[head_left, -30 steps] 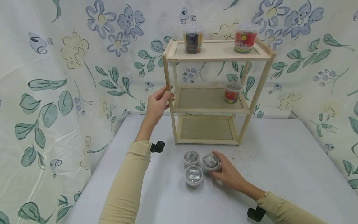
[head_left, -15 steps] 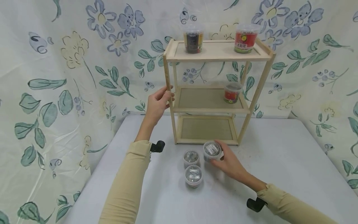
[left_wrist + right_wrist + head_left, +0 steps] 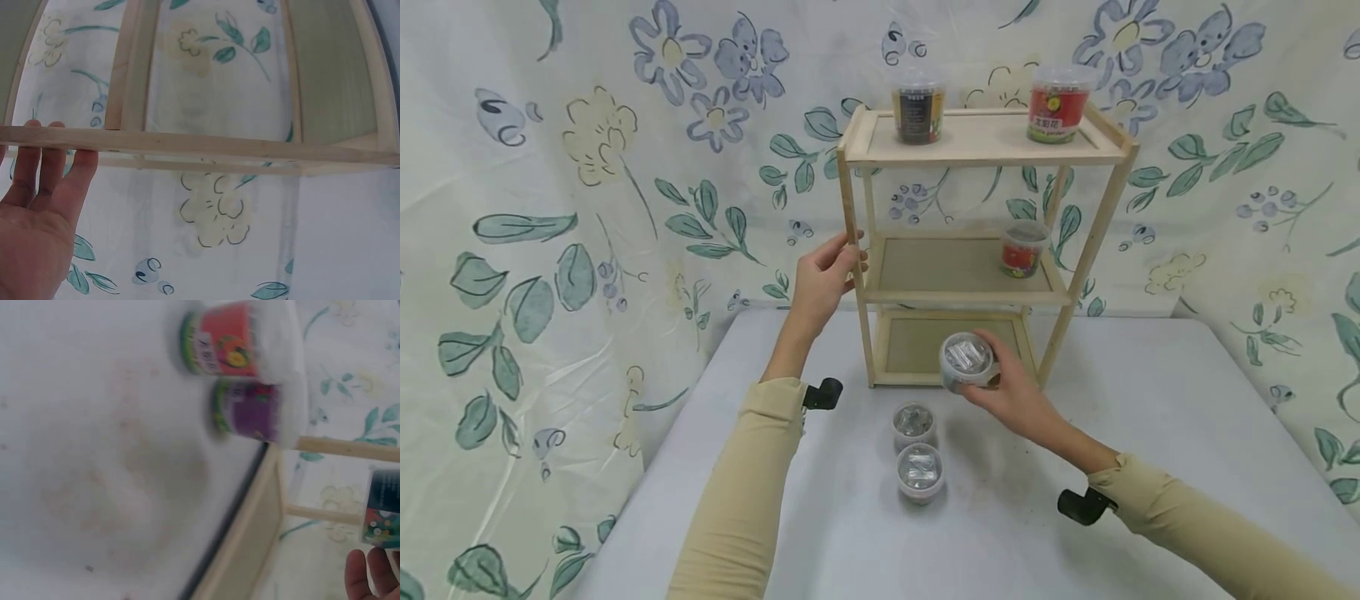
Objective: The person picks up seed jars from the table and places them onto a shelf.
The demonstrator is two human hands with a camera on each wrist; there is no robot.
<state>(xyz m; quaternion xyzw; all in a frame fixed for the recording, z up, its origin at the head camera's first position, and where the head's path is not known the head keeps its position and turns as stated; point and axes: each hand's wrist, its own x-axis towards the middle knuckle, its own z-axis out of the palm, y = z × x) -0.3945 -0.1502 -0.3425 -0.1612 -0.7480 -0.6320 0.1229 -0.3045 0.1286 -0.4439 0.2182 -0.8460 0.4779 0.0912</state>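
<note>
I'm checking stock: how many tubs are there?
6: two tubs on the top shelf, one on the middle shelf, one in the right hand, two on the table.

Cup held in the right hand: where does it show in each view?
Head: the held cup is right of centre, below mid-height, in the right hand.
Left wrist: not in this picture.
Right wrist: the held cup at the right edge, partly cut off.
Shared landmark: the wooden rack, in all three views.

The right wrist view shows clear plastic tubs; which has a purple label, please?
The tub between the orange-labelled tub and wooden shelf; the held tub's is mostly dark.
</note>
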